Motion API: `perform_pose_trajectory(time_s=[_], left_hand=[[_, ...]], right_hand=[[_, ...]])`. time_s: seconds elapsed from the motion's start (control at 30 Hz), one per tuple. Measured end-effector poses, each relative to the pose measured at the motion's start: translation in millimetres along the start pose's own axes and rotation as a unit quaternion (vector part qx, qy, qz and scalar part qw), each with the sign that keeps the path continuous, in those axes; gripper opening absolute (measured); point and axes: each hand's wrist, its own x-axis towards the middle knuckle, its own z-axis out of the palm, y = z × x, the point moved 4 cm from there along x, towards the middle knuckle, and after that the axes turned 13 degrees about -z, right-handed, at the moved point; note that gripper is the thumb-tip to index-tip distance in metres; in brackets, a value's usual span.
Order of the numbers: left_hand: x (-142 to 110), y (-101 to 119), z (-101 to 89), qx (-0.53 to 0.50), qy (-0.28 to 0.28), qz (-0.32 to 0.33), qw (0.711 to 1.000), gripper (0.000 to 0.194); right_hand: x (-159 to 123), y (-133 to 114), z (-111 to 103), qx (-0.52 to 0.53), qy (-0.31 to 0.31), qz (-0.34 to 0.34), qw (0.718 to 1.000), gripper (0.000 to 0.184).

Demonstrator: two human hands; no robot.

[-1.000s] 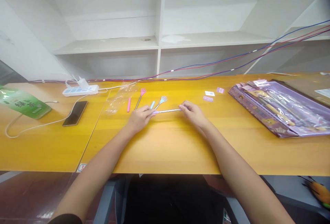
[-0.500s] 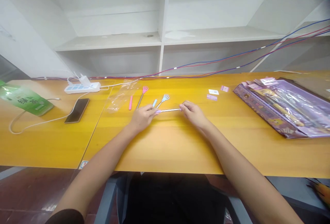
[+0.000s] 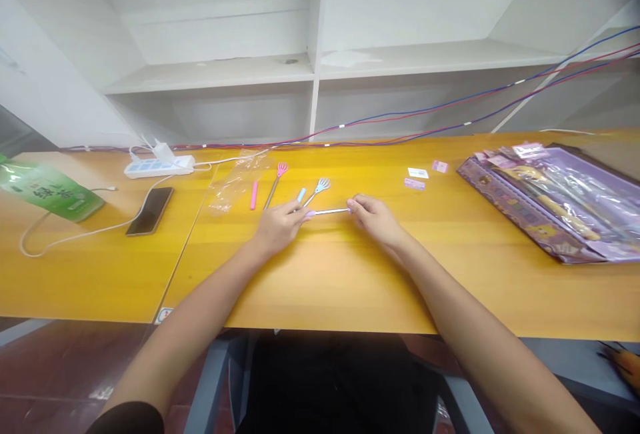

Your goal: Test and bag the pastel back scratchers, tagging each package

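Observation:
Between my two hands runs a thin metal rod with purple at its ends, a purple back scratcher (image 3: 330, 211) whose ends are largely covered by fingers. My left hand (image 3: 280, 226) is closed around its left end, and my right hand (image 3: 373, 219) pinches the right end. Just beyond my left hand lie a blue back scratcher (image 3: 317, 190) with a claw-shaped head and a short blue handle piece (image 3: 301, 195). Further left are a pink back scratcher (image 3: 274, 184) and a pink handle piece (image 3: 254, 195).
Crumpled clear plastic wrap (image 3: 233, 187) lies left of the scratchers. Beyond it are a phone (image 3: 150, 211), a white power strip (image 3: 160, 167) and a green pouch (image 3: 53, 191). Small labels (image 3: 417, 173) lie at right, near a purple box (image 3: 520, 211) holding packaged items. Cables (image 3: 400, 115) run behind.
Both hands keep their hold on the rod, nearly unmoved. The view has shifted slightly, and things on the table stay in place.

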Motion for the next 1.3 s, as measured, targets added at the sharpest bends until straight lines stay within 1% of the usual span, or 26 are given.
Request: perform_pose_trajectory(time_s=[0.13,0.27,0.43,0.6,0.67,0.73,0.77,0.83,0.9,0.97,1.07,1.13,1.2,1.3], left_hand=[[0,9,-5.2,0.026,-0.011,0.021,0.999,0.033],[-1,14,-8.1,0.036,-0.02,0.041,0.998,0.034],[-3,14,-4.4,0.04,-0.025,0.05,0.998,0.036],[-2,10,-4.1,0.032,-0.034,0.043,0.998,0.038],[1,8,-6.7,0.045,-0.04,0.045,0.997,0.035],[5,8,-9.5,0.078,-0.049,0.045,0.995,0.03],[7,9,-10.4,0.102,-0.056,0.046,0.992,0.027],[8,16,-10.2,0.15,-0.079,0.061,0.984,0.023],[5,28,-7.4,0.184,-0.115,0.09,0.972,0.021],[0,41,-3.6,0.204,-0.153,0.112,0.96,0.02],[-7,53,-1.5,0.217,-0.181,0.104,0.954,0.021],[-8,55,-3.2,0.215,-0.184,0.083,0.956,0.022],[-4,53,-5.9,0.211,-0.187,0.063,0.957,0.026],[4,46,-10.8,0.212,-0.192,0.045,0.957,0.033]], right_hand=[[-3,1,5,0.077,-0.015,0.053,0.995,0.057],[-5,1,9,0.134,-0.025,0.09,0.987,0.058],[-8,1,12,0.162,-0.042,0.126,0.978,0.061],[-11,-3,11,0.157,-0.074,0.138,0.975,0.058],[-12,-8,11,0.122,-0.106,0.131,0.978,0.056],[-14,-15,14,0.065,-0.153,0.099,0.981,0.053],[-14,-20,17,0.034,-0.18,0.071,0.98,0.051],[-15,-33,27,-0.034,-0.222,-0.009,0.974,0.045],[-16,-47,37,-0.127,-0.238,-0.089,0.959,0.04],[-17,-61,45,-0.25,-0.236,-0.125,0.931,0.035],[-18,-78,49,-0.408,-0.248,-0.108,0.872,0.031],[-18,-88,49,-0.47,-0.256,-0.096,0.839,0.029],[-16,-95,48,-0.501,-0.258,-0.09,0.821,0.028],[-11,-101,47,-0.518,-0.255,-0.082,0.812,0.031]])
